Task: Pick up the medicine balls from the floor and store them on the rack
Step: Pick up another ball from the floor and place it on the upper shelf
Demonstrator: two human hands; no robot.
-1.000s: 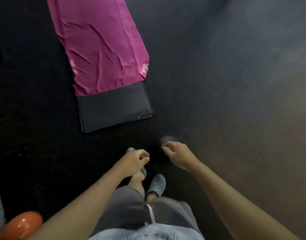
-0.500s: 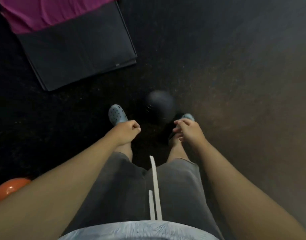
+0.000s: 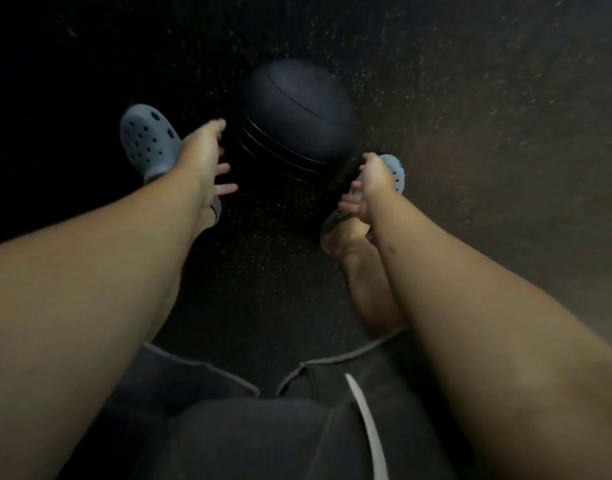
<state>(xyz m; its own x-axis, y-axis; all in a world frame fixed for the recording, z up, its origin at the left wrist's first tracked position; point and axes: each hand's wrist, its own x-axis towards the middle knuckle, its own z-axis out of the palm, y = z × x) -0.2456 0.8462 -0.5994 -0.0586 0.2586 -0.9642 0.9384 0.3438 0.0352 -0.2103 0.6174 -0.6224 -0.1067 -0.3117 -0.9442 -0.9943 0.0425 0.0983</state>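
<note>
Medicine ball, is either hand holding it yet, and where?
Nothing is held. Both the left hand and right hand are open beside the ball, not gripping it.

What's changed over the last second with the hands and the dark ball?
Both hands went from loosely curled to open: left hand and right hand now reach down either side of the dark medicine ball, which looms closer. Mat and orange ball left view. Ball still ungrasped on the floor.

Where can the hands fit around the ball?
Bare floor lies right of the dark medicine ball and behind it. It is crowded nearer, where the left hand, right hand and two blue clogs flank it.
</note>
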